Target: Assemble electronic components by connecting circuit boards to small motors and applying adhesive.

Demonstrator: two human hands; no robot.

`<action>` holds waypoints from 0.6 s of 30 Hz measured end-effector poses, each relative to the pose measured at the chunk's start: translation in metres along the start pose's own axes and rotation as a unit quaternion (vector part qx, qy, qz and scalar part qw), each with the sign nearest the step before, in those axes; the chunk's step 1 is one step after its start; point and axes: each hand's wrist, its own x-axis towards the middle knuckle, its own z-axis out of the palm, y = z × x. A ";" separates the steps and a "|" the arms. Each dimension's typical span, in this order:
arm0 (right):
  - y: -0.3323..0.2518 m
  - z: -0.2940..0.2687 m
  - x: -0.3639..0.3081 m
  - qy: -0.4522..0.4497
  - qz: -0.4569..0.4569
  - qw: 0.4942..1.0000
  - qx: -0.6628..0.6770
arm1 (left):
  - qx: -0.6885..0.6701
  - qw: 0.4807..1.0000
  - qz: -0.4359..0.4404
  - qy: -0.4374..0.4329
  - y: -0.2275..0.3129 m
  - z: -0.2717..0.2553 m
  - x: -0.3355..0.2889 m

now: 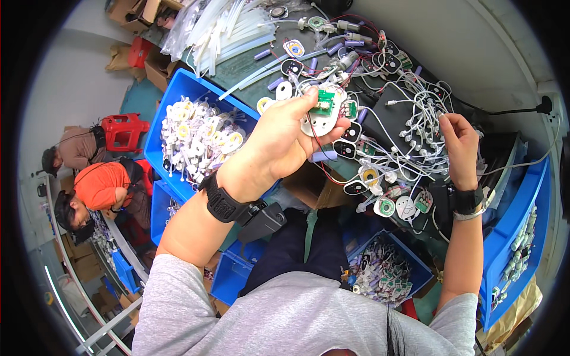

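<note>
My left hand (270, 136) grips a white oval plastic housing (321, 123) with a green circuit board (324, 102) fixed in it. The thumb presses at the board's edge, and the fingers pass underneath. A thin red wire hangs below the housing. On the right, my right hand (461, 148) is closed, thumb and fingertips together, at the edge of a tangle of white cables (418, 127) with small plugs. What lies between those fingertips is too small to make out. Several round housings with boards, among them one with a green ring (385, 206), lie beneath the cables.
Blue bins surround me: one of white parts (155, 127) at left, one of wired parts (423, 277) below, another (490, 285) at right. Translucent tubes (228, 35) and purple cylinders (275, 83) lie on the table. A person in orange (101, 193) and another person (80, 148) sit far left.
</note>
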 end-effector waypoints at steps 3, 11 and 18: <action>0.010 -0.001 0.005 0.006 -0.030 0.997 -0.067 | -0.034 0.999 -0.016 -0.023 0.000 0.002 -0.007; 0.001 0.015 -0.015 0.001 -0.079 0.977 -0.198 | -0.063 0.998 -0.026 -0.006 0.009 0.001 -0.027; -0.009 0.025 -0.047 -0.021 -0.216 0.863 -0.457 | -0.058 0.996 -0.026 -0.070 0.015 -0.007 -0.051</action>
